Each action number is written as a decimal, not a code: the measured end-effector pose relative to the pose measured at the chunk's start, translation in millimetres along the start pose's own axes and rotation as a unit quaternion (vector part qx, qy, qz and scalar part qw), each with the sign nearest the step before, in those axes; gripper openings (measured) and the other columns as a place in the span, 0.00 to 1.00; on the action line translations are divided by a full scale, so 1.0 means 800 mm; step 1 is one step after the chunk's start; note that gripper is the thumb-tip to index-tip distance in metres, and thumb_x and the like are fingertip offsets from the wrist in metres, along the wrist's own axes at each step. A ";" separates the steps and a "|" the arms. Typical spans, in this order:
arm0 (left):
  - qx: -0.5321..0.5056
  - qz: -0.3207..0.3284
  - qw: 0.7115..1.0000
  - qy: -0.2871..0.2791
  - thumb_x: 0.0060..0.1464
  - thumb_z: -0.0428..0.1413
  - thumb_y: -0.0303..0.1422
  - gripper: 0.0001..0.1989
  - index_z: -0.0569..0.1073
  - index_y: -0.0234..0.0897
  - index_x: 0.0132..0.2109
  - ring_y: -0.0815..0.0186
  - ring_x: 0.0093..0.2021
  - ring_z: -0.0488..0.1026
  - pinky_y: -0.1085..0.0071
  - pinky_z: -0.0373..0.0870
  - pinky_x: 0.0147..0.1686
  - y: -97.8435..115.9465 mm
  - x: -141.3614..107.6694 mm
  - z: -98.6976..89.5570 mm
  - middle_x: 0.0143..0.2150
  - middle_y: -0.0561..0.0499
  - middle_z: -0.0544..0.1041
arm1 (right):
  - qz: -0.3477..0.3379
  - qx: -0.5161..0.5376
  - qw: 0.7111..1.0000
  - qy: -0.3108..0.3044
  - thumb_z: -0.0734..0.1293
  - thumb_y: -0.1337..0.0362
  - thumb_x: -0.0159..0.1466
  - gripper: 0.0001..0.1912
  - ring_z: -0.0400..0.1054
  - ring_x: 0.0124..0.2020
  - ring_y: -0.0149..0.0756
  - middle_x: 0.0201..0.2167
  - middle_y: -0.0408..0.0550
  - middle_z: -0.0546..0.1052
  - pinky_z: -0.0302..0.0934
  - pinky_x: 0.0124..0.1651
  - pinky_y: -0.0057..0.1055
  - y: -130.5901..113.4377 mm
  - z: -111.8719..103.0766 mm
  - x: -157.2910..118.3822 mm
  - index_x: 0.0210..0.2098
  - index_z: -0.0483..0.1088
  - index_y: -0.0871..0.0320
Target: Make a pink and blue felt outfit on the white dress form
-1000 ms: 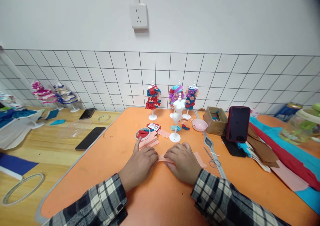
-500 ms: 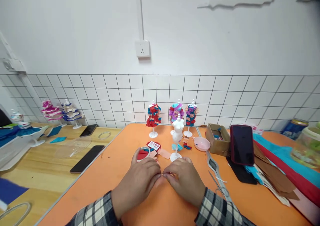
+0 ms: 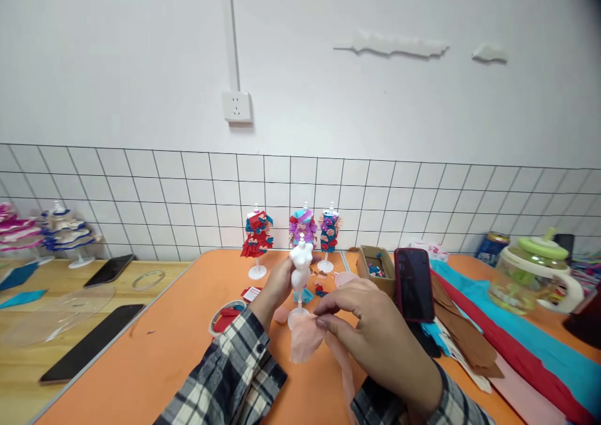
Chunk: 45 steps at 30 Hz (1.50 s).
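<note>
My right hand (image 3: pixel 370 331) pinches a piece of pale pink cloth (image 3: pixel 304 342) between thumb and forefinger; the cloth hangs in front of the base of a small bare white dress form (image 3: pixel 301 271). A narrow pink strip trails down below the hand. My left hand (image 3: pixel 279 285) reaches forward at the left side of that form, its fingers mostly hidden behind it, so I cannot tell whether it grips the form. Near the left forearm lies a ring-shaped roll (image 3: pixel 213 322) with red cloth in it. Small blue and red scraps (image 3: pixel 321 290) lie around the form.
Three dressed forms stand at the back, one in a red and blue outfit (image 3: pixel 257 232). To the right are a cardboard box (image 3: pixel 387 281), an upright phone (image 3: pixel 414 285), cloth strips (image 3: pixel 483 325) and a jug (image 3: pixel 521 281). A dark phone (image 3: pixel 91 343) lies on the wooden table at left.
My hands, which were together in front of the form, have parted. The left has reached forward beside the form; the right now holds up the pink cloth. The view has shifted to the right.
</note>
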<state>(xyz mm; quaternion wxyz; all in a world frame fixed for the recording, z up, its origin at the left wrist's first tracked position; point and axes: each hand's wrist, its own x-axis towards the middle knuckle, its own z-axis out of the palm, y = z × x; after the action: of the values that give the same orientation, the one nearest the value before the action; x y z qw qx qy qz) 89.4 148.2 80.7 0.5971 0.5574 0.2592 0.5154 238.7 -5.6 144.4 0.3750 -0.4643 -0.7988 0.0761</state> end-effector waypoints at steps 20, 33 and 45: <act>0.158 0.017 0.987 -0.030 0.59 0.49 0.50 0.26 0.71 0.39 0.56 0.54 0.53 0.69 0.61 0.67 0.51 0.064 -0.111 0.039 0.50 0.45 0.76 | 0.086 -0.026 0.984 0.151 0.65 0.60 0.61 0.08 0.70 0.31 0.37 0.27 0.41 0.72 0.62 0.33 0.31 0.005 0.011 -0.004 0.30 0.60 0.52; 0.200 0.072 0.975 -0.064 0.62 0.47 0.48 0.25 0.64 0.40 0.60 0.59 0.46 0.72 0.65 0.68 0.47 0.063 -0.113 0.034 0.49 0.45 0.75 | 0.071 -0.060 0.980 0.176 0.64 0.61 0.62 0.08 0.66 0.28 0.34 0.25 0.40 0.69 0.60 0.30 0.29 -0.001 0.019 -0.007 0.29 0.59 0.53; 0.187 0.045 0.981 -0.021 0.62 0.47 0.48 0.21 0.67 0.39 0.55 0.70 0.27 0.63 0.75 0.61 0.25 0.068 -0.119 0.043 0.33 0.52 0.70 | 0.088 0.022 0.977 0.194 0.66 0.58 0.61 0.09 0.70 0.29 0.34 0.27 0.40 0.72 0.64 0.33 0.28 -0.012 0.020 -0.007 0.35 0.62 0.53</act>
<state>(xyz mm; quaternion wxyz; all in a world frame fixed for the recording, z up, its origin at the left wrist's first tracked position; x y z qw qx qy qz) 70.3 40.2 114.4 0.4638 0.6813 0.3132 0.4719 222.9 -11.6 135.0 0.5246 -0.5302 -0.6652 0.0351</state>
